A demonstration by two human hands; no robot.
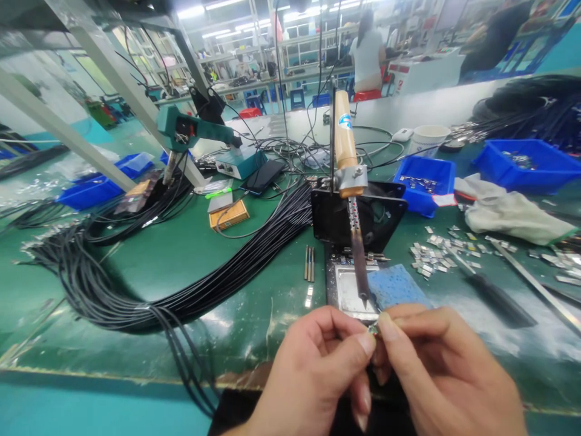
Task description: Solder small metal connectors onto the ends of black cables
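small metal part (373, 329) pinched between left hand (318, 369) and right hand (436, 369) fingertips, its long axis too small to tell, soldering iron (351, 200) mounted tip-down, pointing near, just above it, green surface (204, 266) beneath

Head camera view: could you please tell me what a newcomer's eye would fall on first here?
Probably the soldering iron with its wooden handle, clamped tip-down at the middle of the green bench. Just below its tip, the left hand and right hand pinch a tiny metal part between their fingertips. To the left, a thick bundle of black cables sweeps across the bench.
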